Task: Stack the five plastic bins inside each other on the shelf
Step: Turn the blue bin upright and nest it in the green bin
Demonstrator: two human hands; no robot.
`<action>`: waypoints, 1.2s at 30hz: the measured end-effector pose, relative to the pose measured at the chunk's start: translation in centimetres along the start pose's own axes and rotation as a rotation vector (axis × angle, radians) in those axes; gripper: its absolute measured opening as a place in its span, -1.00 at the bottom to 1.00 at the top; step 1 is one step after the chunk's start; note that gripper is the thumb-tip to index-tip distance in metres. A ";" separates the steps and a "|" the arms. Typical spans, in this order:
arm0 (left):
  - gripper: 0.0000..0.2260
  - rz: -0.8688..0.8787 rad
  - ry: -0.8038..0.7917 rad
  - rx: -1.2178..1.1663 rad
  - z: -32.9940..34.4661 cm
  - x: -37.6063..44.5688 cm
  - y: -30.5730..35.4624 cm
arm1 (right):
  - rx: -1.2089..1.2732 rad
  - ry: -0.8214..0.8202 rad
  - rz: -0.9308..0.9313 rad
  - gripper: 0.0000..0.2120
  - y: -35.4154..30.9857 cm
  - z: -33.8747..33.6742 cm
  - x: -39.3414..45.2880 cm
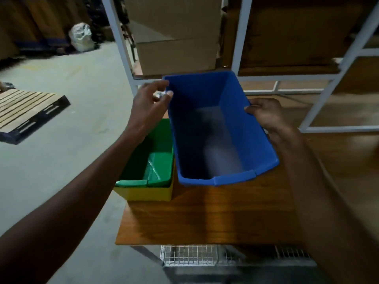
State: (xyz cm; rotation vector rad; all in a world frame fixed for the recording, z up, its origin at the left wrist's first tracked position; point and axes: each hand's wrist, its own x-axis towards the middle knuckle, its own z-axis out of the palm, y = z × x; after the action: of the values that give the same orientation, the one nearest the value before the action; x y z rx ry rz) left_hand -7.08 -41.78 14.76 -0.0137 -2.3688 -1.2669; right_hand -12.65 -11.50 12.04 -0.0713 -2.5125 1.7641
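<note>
1. Head camera, looking down: I see both of my hands on a blue plastic bin point(221, 128) over the wooden shelf board point(205, 214).
2. My right hand point(266, 115) grips the bin's right rim, thumb on the inside edge and the fingers curled round the outside wall.
3. My left hand point(147, 103) is at the far left corner of the bin, with its fingers loosely bent; the fingertips touch or nearly touch the rim, and I cannot tell whether they really pinch it.
4. The blue bin sits tilted, its open top towards me, its near lip over the shelf board. Whether its base rests on the board I cannot tell.
5. Just to the left, touching or almost touching the blue one, a green bin point(151, 160) is nested inside a yellow bin point(147, 193); this pair stands at the left edge of the shelf board.
6. Behind, cardboard boxes point(176, 37) sit among the white frame posts point(243, 33) of the rack.
7. On the concrete floor point(61, 130) to the left lie a wooden pallet point(26, 109) and, farther off, a white sack point(81, 36).
8. Below the board's front edge I see a wire mesh point(190, 255).
</note>
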 end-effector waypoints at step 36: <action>-0.84 0.323 -0.466 0.389 4.6 2.4 7.1 | -0.576 0.459 -0.347 -0.61 -1.5 -4.7 -9.6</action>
State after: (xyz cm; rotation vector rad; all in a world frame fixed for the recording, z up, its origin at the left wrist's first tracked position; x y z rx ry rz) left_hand -9.48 -34.52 19.11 -0.6019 -2.8162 -0.6895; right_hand -2.72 -8.39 14.72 -0.0558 -2.4030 0.7602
